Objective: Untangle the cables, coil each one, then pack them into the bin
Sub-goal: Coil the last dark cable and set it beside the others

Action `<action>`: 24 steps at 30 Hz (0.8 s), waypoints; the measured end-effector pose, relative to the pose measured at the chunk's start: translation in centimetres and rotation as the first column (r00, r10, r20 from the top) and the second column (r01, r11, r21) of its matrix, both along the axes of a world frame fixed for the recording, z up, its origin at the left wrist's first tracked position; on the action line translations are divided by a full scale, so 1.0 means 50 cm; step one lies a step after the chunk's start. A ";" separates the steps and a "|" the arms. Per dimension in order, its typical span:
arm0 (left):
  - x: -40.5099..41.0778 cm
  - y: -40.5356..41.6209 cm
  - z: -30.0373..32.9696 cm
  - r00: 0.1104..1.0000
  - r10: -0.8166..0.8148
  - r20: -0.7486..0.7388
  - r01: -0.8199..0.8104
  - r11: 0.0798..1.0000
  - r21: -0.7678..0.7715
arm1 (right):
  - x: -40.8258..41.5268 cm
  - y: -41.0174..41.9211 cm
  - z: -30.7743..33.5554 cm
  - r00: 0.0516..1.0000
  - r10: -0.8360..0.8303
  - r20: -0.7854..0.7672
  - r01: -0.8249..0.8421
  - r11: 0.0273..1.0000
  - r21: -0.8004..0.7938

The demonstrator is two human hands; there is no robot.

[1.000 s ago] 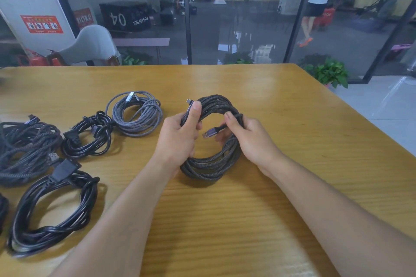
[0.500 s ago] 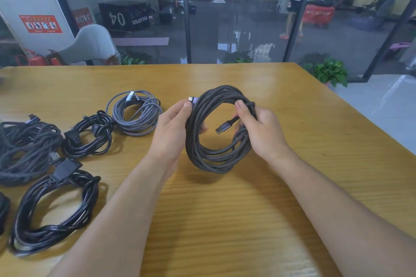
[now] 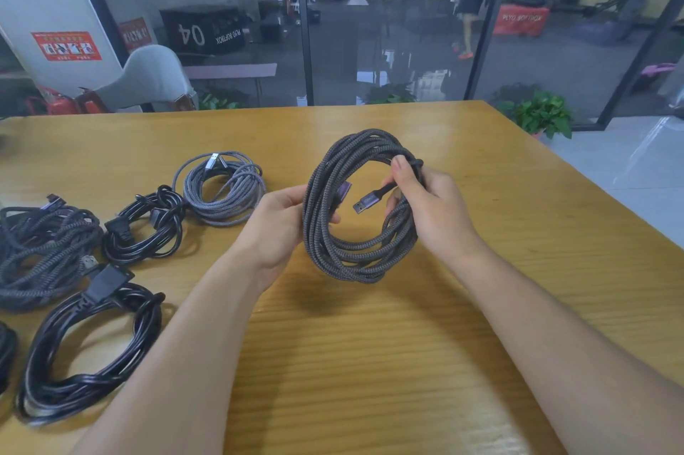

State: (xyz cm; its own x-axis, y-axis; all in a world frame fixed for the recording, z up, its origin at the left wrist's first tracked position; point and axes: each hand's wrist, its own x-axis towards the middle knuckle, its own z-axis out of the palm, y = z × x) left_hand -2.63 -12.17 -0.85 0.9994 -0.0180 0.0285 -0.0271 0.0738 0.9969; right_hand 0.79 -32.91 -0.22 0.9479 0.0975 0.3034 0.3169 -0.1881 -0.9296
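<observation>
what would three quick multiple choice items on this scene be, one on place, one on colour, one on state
1. Where is the light grey coil?
A. on the table, left of the hands
B. in the right hand
C. on the floor

2. What colour is the held coil?
A. white
B. dark grey
C. red

3. How is the held coil?
A. flat on the table
B. uncoiled
C. lifted, gripped by both hands

Key: A, the light grey coil lies on the table; B, the held coil is dark grey braid; C, left hand and right hand grip it.
</observation>
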 end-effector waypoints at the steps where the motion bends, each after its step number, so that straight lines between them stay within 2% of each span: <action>1: -0.004 -0.005 0.008 0.999 -0.028 -0.023 0.027 0.998 -0.055 | 0.001 -0.002 0.000 1.000 -0.023 -0.008 0.023 1.000 -0.004; 3: -0.005 -0.007 0.020 0.991 -0.098 -0.087 0.084 0.985 -0.152 | 0.005 -0.005 0.000 0.997 -0.067 -0.025 0.067 0.998 -0.017; 5: -0.001 -0.002 0.020 0.984 -0.143 -0.110 0.126 0.980 -0.156 | 0.007 -0.006 -0.002 0.994 -0.107 -0.027 0.105 0.993 -0.055; 9: -0.003 -0.001 0.005 0.986 -0.167 0.008 0.168 0.985 -0.048 | 0.006 -0.003 -0.008 0.984 -0.175 0.016 0.175 0.971 -0.165; 12: -0.006 -0.003 0.009 0.985 -0.168 0.042 0.171 0.982 -0.082 | 0.007 -0.002 -0.011 0.982 -0.188 0.012 0.187 0.964 -0.189; 14: -0.007 -0.009 0.009 0.994 -0.103 0.030 0.105 0.992 -0.066 | 0.005 -0.004 -0.008 0.989 -0.148 -0.033 0.140 0.975 -0.172; 18: -0.008 -0.011 0.005 0.984 0.127 0.122 -0.141 0.983 0.115 | -0.008 0.005 -0.001 0.975 0.095 -0.201 -0.110 0.992 -0.063; 21: -0.004 -0.001 0.001 0.956 0.189 0.223 -0.236 0.950 0.207 | -0.006 0.009 -0.004 0.948 0.180 -0.262 -0.189 0.982 -0.008; 24: -0.004 -0.003 0.001 0.950 0.201 0.241 -0.258 0.936 0.238 | 0.001 0.000 -0.006 0.920 0.240 -0.309 -0.220 0.971 0.098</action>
State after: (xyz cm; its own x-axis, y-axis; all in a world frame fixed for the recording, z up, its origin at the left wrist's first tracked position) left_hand -2.83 -12.30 -0.81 0.9487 0.1754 0.2632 -0.2220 -0.2234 0.9491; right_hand 0.85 -32.93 -0.52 0.9490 0.3153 0.0035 0.0321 -0.0855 -0.9958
